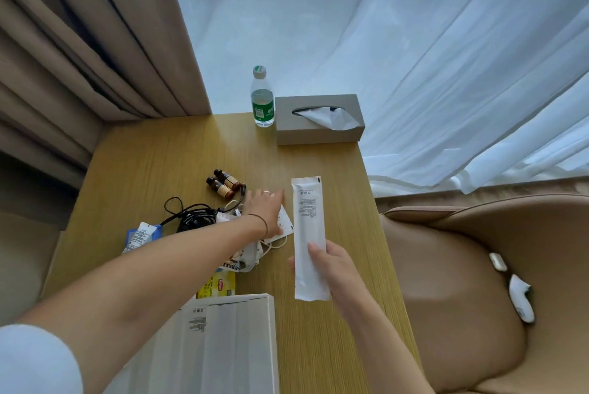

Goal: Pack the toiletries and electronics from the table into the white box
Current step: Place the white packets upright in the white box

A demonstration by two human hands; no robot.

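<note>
Toiletry packet (308,234), long, white and flat, is pinched at its near end by the right hand (331,269); it looks light and bendy, so a mid-length hold seems steadier. Left hand (266,212) lies spread open on small sachets (283,223), gripping nothing. White box (223,342) sits near left.

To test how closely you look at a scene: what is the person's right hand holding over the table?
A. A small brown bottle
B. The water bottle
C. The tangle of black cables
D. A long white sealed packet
D: the right hand grips the lower part of the long white packet, while the water bottle, black cables and brown bottles stay on the table.
</note>
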